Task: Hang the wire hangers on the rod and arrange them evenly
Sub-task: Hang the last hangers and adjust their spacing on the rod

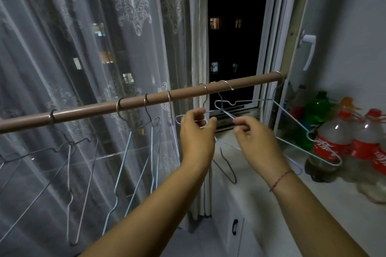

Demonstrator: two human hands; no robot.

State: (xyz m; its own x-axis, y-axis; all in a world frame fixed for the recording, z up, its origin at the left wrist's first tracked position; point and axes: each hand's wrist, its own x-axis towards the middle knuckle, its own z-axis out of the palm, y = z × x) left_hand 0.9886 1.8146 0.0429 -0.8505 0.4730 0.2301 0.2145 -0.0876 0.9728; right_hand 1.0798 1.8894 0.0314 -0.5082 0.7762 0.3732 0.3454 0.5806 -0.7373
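Right now we have two thin wire hangers crossed just below the brown cylindrical rod (146, 101), in the gap between our hands, and the coming move turns on how they lie against each other. The pale lilac wire hanger (226, 145) sits lower and nearer us; the light blue wire hanger (292, 135) runs from its neck near the middle out and down to the right, its long axis slanting toward the red-labelled plastic cola bottles (344, 142) on the white sill (313, 204). Its hook (226, 84) appears to sit over the rod above our hands, though the wires overlap there and we cannot be sure which neck joins which hook. Our left hand (197, 131) is closed in a pinch on the lilac wire at its left shoulder; our right hand (254, 137) is likewise pinched shut on wire where the two hangers cross. The tangle lies between the hands and slightly above them, about equally near to both. Left along the rod, five more hooks already hang, unevenly spaced, before the white lace curtain (94, 48); another hook sits at the far right end. We judge that freeing the crossed pair comes first, then spacing.
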